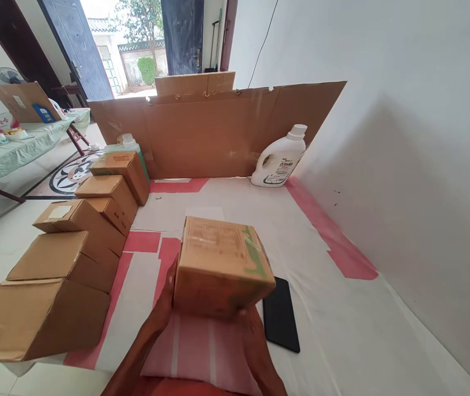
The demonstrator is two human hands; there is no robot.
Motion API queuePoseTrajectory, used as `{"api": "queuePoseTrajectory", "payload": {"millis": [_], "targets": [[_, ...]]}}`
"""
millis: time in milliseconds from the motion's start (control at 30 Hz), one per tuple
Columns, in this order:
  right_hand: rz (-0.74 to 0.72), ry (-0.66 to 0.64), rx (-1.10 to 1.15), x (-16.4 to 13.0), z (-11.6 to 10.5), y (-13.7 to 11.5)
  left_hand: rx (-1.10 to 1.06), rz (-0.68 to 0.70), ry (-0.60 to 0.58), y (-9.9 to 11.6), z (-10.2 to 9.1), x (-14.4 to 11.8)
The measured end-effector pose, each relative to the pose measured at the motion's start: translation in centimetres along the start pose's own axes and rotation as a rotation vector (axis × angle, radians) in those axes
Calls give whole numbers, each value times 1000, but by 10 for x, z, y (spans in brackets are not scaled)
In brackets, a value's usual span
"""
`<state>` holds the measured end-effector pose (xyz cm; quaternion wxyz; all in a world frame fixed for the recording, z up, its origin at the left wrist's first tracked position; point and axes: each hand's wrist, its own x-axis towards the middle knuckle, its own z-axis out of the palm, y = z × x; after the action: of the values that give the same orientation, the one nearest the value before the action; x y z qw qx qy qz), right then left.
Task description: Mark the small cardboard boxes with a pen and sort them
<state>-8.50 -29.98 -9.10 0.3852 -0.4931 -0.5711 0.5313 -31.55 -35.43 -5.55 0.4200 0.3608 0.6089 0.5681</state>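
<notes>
While both hands come in low from the bottom edge, a brown, taped cardboard box with a green stripe sits lifted between them, above the white-and-red patterned table covering near the middle of the surface. The left hand presses flat against the box's left side, fingers together and pointing up along the cardboard. The right hand is under the box's near right corner, and its fingers are tucked out of sight beneath the box, so I cannot tell whether they are spread or closed. Just beside that right hand, a flat black rectangular slab lies on the covering, its upper corner under the box's edge. Off to the left, a row of plain brown cardboard boxes runs along the table's edge, from a big one near the camera back to a smaller one at the far end, with a pale green bottle with a white cap behind them. Farther back, a tall sheet of brown cardboard stands upright across the table, and a white plastic detergent jug with a white cap leans in the corner against the white wall.
</notes>
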Motion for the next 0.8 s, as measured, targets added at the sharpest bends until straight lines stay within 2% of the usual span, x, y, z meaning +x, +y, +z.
{"api": "queuePoseTrajectory", "payload": {"millis": [133,233,367,500,633,700,800], "targets": [[-32,-97,56,15,-5,-37,186,138,-73,24,-14,-21],[27,-166,133,14,3,-48,256,206,-78,34,-27,-36],[25,-176,100,9,16,-46,180,133,-10,24,-31,-42],[-82,-143,0,9,18,-42,-84,-1,75,10,-26,-39],[-152,-211,19,8,17,-47,-327,-69,77,8,-19,-35],[-125,-259,25,7,16,-53,-312,-57,70,13,-18,-35],[-117,-253,26,9,11,-64,-121,4,92,27,-22,-41]]}}
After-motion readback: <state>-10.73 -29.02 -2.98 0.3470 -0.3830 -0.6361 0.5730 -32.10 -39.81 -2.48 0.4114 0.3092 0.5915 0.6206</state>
